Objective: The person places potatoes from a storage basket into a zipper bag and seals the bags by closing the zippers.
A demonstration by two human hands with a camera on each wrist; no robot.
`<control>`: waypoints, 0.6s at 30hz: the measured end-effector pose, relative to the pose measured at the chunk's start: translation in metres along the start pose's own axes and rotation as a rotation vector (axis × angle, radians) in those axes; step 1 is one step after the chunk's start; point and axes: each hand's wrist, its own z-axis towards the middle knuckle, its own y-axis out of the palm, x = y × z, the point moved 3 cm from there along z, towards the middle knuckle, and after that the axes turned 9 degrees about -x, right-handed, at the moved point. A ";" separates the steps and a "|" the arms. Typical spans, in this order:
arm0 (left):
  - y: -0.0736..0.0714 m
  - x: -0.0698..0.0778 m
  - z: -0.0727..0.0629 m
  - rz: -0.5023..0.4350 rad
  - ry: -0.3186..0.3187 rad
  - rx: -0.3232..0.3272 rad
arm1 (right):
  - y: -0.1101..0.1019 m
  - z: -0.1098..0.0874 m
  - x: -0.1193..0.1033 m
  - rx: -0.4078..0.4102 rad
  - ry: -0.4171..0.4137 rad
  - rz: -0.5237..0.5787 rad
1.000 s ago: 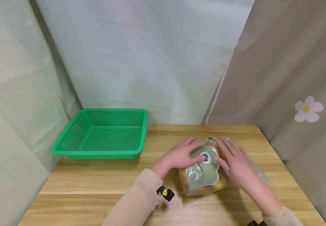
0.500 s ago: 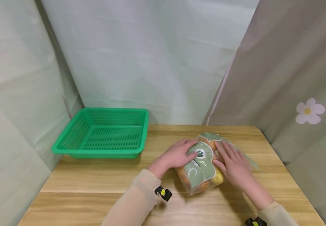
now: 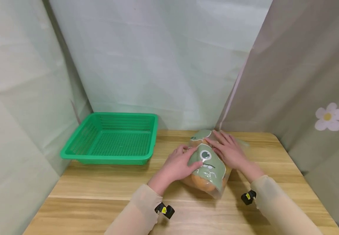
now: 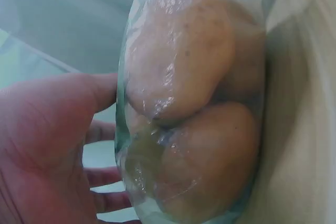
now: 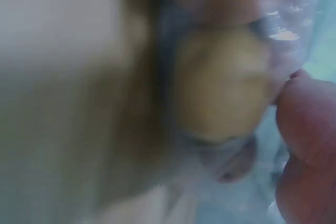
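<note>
A clear plastic bag with a green one-eyed monster print lies on the table, filled with round orange-brown produce. Whether these are potatoes, fruit or toys is hard to tell. A yellow round piece shows through the plastic in the blurred right wrist view. My left hand rests on the bag's left side, fingers and thumb fairly straight and spread. Against its far right part lies my right hand, fingers extended over the plastic. The bag's open or sealed end, behind the right hand, is mostly hidden.
To the left on the wooden table stands a green perforated plastic basket with nothing in it. Pale curtains hang close behind the table and at both sides. The table's back right corner is rounded.
The bag has turned under both hands, its back end swinging left and its front end right. My right hand has moved left and farther back; my left hand has shifted slightly left.
</note>
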 end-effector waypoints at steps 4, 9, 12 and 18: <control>0.002 0.004 -0.011 -0.012 -0.004 0.017 | -0.022 -0.002 -0.004 -0.004 0.131 0.036; 0.004 0.002 -0.011 -0.053 0.006 0.018 | -0.039 -0.041 -0.028 -0.057 0.366 0.143; 0.007 0.000 -0.008 -0.083 0.037 -0.024 | -0.034 -0.064 -0.045 -0.115 0.426 0.277; 0.018 0.010 -0.010 -0.022 0.109 -0.098 | -0.018 -0.074 -0.056 -0.161 0.385 0.638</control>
